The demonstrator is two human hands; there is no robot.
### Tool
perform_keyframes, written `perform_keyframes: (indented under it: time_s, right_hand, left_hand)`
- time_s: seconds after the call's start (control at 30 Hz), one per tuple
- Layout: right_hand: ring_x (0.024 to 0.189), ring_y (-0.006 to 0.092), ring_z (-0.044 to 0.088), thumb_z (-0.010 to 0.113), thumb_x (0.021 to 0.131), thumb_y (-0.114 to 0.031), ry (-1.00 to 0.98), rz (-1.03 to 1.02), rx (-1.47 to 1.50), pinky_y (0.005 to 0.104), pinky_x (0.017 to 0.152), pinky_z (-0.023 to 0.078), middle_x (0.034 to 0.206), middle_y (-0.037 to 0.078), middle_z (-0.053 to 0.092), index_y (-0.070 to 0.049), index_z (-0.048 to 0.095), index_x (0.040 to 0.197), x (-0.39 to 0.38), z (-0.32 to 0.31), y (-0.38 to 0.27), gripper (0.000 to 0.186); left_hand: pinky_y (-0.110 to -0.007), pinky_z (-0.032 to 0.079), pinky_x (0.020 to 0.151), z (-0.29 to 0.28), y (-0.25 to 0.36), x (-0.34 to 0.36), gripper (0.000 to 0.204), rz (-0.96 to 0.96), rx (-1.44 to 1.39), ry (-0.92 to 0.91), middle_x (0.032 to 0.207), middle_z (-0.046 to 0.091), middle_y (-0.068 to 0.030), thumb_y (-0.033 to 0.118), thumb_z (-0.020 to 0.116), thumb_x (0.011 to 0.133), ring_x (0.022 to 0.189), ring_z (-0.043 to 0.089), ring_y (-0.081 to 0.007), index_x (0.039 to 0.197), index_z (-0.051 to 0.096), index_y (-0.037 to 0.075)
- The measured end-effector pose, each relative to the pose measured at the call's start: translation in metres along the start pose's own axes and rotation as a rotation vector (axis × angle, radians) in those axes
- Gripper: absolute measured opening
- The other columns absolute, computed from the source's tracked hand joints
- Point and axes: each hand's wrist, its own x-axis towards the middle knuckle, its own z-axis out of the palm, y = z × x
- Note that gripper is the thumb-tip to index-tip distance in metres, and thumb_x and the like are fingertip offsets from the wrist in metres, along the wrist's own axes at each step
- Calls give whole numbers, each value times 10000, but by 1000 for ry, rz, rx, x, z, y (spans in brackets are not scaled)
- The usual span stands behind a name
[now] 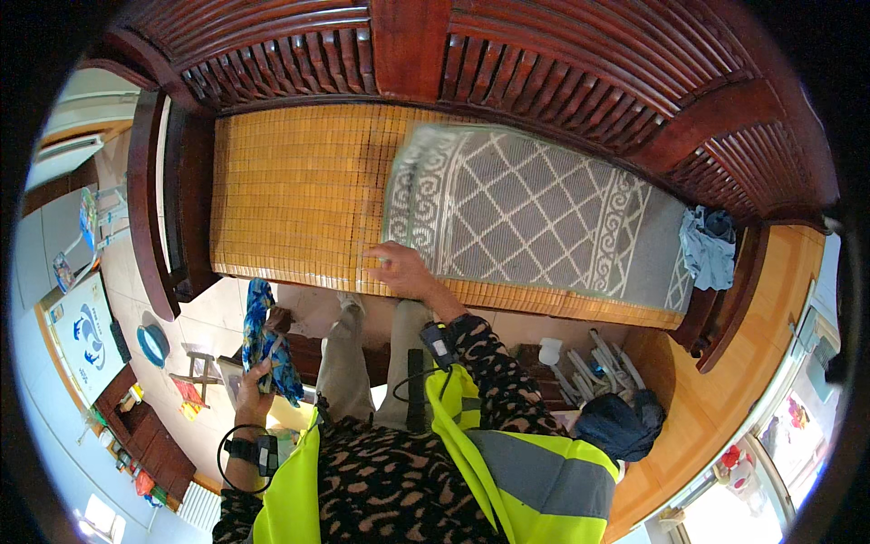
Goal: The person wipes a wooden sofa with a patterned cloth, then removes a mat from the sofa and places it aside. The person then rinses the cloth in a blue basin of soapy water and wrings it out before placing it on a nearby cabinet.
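Observation:
My left hand (252,392) grips a blue patterned cloth (285,370), which hangs in front of the bench beside my left leg. Over the front part of the tan bamboo mat (299,181) is my right hand (404,272), its fingers stretched toward the left and nothing in them. Whether its fingertips touch the mat I cannot tell. A grey runner with a white diamond pattern (535,208) lies on the right part of the bamboo mat; its left end is blurred and looks slightly raised.
The dark wooden bench has a slatted back (308,63) and a left armrest (145,199). Light blue clothing (707,249) is bunched at its right end. A dark bag (621,426) and several pale rolls (603,367) stand at right. Leftward are a small stool (195,370) and a blue basin (153,344).

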Motion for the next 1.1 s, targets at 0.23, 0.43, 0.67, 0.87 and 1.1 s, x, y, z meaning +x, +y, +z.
perform_keyframes:
  time_s: [0.23, 0.43, 0.67, 0.87, 1.1]
  right_hand:
    - [1255, 305, 412, 621, 889, -312, 268, 193, -615, 482, 1026, 340, 1370, 128, 441, -51, 459, 1342, 56, -10, 34, 547]
    - [1317, 346, 352, 544, 912, -401, -86, 375, -610, 467, 1064, 331, 1426, 153, 369, -85, 424, 1375, 61, -20, 75, 573]
    - [1033, 354, 584, 612, 866, -399, -100, 362, -566, 441, 831, 515, 1216, 169, 532, -87, 535, 1244, 48, 11, 42, 496]
    - [1063, 322, 581, 590, 878, -514, 64, 522, -690, 425, 847, 509, 1243, 156, 528, -89, 526, 1236, 98, 53, 52, 559]
    - [864, 324, 616, 673, 859, -364, 333, 535, -620, 475, 705, 503, 1111, 134, 564, -58, 505, 1120, 102, 43, 73, 436]
  left_hand:
    - [-372, 518, 853, -19, -3, 2, 281, 62, 0, 54, 999, 676, -33, 187, 705, 809, 917, 633, -200, 1058, 646, 73]
    - [-372, 535, 804, -32, -14, 8, 356, -3, -27, 108, 1004, 656, -56, 101, 715, 768, 898, 634, -213, 1094, 598, 21]
    - [-393, 540, 873, -33, -12, 15, 391, -15, -109, -74, 1057, 661, -90, 79, 699, 771, 940, 646, -244, 1137, 593, -11]
    - [-389, 542, 822, -45, -5, 24, 400, -27, -3, 32, 996, 670, -64, 73, 704, 756, 896, 650, -230, 1142, 606, 41]
    - [-359, 542, 799, -76, 33, 49, 417, -45, 107, 19, 1043, 653, -65, 80, 693, 762, 889, 641, -223, 1168, 603, 48]
